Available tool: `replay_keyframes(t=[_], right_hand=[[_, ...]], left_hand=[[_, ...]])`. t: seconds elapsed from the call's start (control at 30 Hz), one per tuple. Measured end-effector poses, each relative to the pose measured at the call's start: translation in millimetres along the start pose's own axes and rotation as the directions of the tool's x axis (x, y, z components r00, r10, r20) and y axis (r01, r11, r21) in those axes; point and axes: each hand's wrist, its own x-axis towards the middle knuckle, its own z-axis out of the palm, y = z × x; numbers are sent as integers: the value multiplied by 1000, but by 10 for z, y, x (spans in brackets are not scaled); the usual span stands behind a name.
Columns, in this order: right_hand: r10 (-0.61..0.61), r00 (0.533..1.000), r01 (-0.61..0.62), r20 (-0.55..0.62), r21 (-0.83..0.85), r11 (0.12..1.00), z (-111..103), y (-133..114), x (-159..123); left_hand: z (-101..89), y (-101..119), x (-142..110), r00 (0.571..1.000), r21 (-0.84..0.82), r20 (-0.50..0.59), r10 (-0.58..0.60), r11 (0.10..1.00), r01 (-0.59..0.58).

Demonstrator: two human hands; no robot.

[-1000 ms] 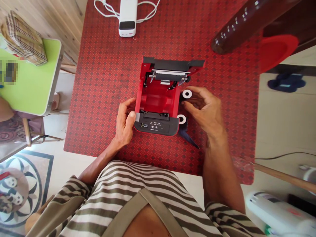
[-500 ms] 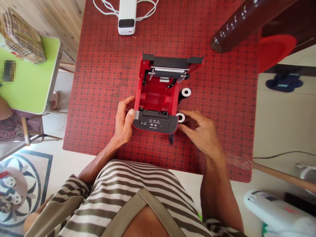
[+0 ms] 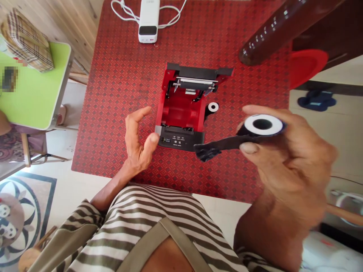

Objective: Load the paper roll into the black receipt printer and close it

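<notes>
A red and black receipt printer (image 3: 183,140) lies on the table with its lid (image 3: 198,71) raised and its red paper bay (image 3: 181,113) showing bare. My left hand (image 3: 137,139) is beside the printer's left side, thumb and fingers apart, holding nothing. The thumb tip is close to the front corner; whether it touches I cannot tell. In my right hand (image 3: 295,155) is a paper roll (image 3: 276,124) with a white end face and dark outside, raised toward the camera. A dark strip (image 3: 224,144) trails left from it. A second paper roll (image 3: 213,107) stands against the printer's right side.
At the back of the red-patterned table (image 3: 113,94) lie a white power bank (image 3: 148,32) and a white cable (image 3: 176,17). A dark brown glossy cylinder (image 3: 263,37) slants in at the back right, near a red stool (image 3: 309,64). A green table (image 3: 56,75) stands left.
My right hand has lifted one paper roll from beside the printer, up and to the right, its dark strip trailing. My left hand has let go of the printer's side and opened.
</notes>
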Motion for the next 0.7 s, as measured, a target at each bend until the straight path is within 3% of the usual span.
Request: replay_keyframes(t=[0.1, 0.23, 0.37, 0.57, 0.7], right_hand=[[43, 998, -41, -37, 64, 997, 32, -268, 173], [-32, 998, 32, 46, 10, 999, 173, -270, 348], [-114, 973, 157, 200, -216, 964, 379, -154, 495], [84, 925, 116, 370, -486, 866, 750, -153, 667], [118, 910, 134, 398, -550, 824, 880, -157, 782]], left_hand=[[-101, 260, 78, 994, 17, -2, 113, 993, -113], [-212, 421, 103, 985, 33, 121, 123, 991, -128], [-260, 393, 71, 981, 7, 164, 104, 994, -106], [-241, 297, 41, 994, 15, 67, 88, 996, -89], [-237, 241, 35, 995, 52, 67, 79, 995, -82]])
